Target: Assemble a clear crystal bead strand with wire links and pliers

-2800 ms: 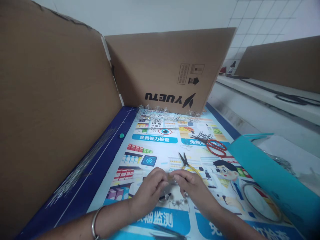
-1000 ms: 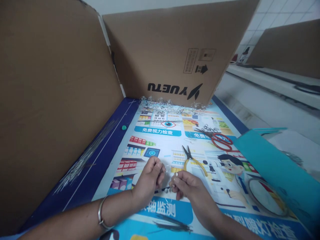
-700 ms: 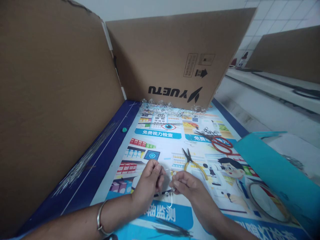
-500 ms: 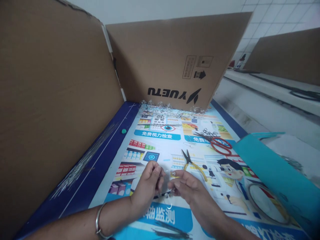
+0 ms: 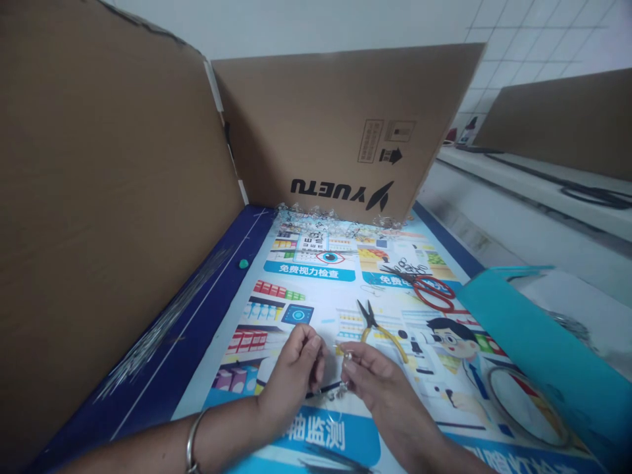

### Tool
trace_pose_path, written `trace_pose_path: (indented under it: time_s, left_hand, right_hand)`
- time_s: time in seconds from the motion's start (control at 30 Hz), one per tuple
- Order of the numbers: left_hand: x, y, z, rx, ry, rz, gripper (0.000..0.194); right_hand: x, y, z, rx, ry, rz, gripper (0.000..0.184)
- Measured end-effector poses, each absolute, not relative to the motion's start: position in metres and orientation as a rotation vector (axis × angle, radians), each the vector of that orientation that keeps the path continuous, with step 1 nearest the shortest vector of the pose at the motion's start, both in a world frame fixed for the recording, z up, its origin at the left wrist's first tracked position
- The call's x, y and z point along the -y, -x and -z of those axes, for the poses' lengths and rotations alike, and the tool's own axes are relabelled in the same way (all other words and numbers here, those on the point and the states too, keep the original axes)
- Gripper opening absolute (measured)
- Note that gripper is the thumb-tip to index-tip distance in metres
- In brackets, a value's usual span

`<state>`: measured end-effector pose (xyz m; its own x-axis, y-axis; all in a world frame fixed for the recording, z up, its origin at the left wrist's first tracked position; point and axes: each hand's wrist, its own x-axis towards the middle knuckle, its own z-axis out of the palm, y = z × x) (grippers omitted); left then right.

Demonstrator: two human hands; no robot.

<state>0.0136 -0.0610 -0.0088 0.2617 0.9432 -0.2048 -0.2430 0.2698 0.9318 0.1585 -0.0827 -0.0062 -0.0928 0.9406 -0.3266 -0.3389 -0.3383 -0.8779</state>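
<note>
Low in the middle, my left hand (image 5: 300,365) is closed, thumb against curled fingers; what it grips is hidden by the fingers. Across a small gap, my right hand (image 5: 382,382) pinches a clear beaded strand (image 5: 340,394) between thumb and fingers. Small shiny beads hang below the fingertips, and one bead (image 5: 348,356) shows at the right thumb and forefinger. The strand is too thin to follow fully. Just beyond the right hand lie pliers (image 5: 378,329) with yellow handles, jaws apart.
Red-handled scissors (image 5: 427,289) lie beside small dark rings (image 5: 411,266). Thin wires (image 5: 162,329) lie along the left, dark rods (image 5: 336,461) at the front. Clear beaded pieces (image 5: 340,224) line the cardboard wall (image 5: 345,85). A teal box (image 5: 538,342) stands right; a green lump (image 5: 243,264) lies left.
My right hand has shifted slightly down and right, its fingers drawn closer together with a bead at their tips. My left hand stays almost in place. The view has tilted a little.
</note>
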Motion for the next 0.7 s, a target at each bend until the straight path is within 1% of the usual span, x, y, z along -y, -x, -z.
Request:
trace_pose_path:
  time_s: [0.07, 0.33, 0.47, 0.7]
  left_hand:
    - [0.061, -0.013, 0.01, -0.942, -0.959, -0.979, 0.032]
    - [0.062, -0.015, 0.01, -0.984, -1.003, -0.939, 0.028]
    - [0.063, -0.014, 0.007, -0.989, -1.002, -0.96, 0.027]
    - [0.059, -0.007, 0.012, -1.067, -1.236, -1.049, 0.022]
  right_hand:
    - [0.083, -0.159, 0.006, 0.844, 1.157, -1.622, 0.03]
    - [0.079, -0.159, 0.001, 1.107, 1.248, -1.506, 0.026]
    - [0.075, -0.158, -0.003, 1.208, 1.253, -1.469, 0.026]
    - [0.068, -0.164, -0.007, 1.31, 1.311, -1.463, 0.026]
